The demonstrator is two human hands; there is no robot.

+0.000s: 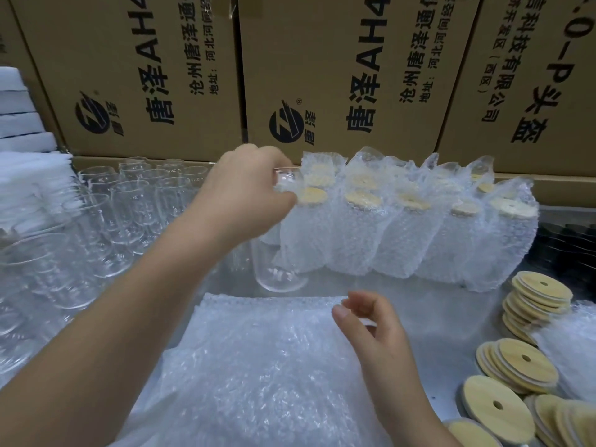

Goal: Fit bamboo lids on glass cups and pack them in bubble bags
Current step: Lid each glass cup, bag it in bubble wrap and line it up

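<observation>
Printed cardboard boxes [338, 75] form a wall along the back of a grey worktop [435, 304] where a person is packing glassware. A thick stack of flat bubble bags [258, 366] lies at the near edge, directly in front of the person. Behind it, against the boxes, stands a row of packed cups [403, 240], each in a bubble bag with its bamboo lid showing at the open top. A crowd of bare glass cups [129, 204] stands upright on the left side of the worktop, beside piled white foam sheets [19, 124]. Loose bamboo lids [522, 366], each with a small hole, lie in leaning stacks at the right, next to a dark tray [567, 246] whose contents cannot be made out.

The left hand [251, 188] reaches forward over the worktop, its fingers [274, 156] curled around the rim of a tall, lidless glass cup [277, 272]. That cup stands upright between the bare cups and the left end of the packed row, just beyond the far edge of the bag stack. Whether its base touches the worktop cannot be told.

The right hand [377, 330] hovers above the far right corner of the bag stack, fingers [361, 300] loosely curled with thumb and forefinger close together. Whether they pinch a bag cannot be told.
</observation>
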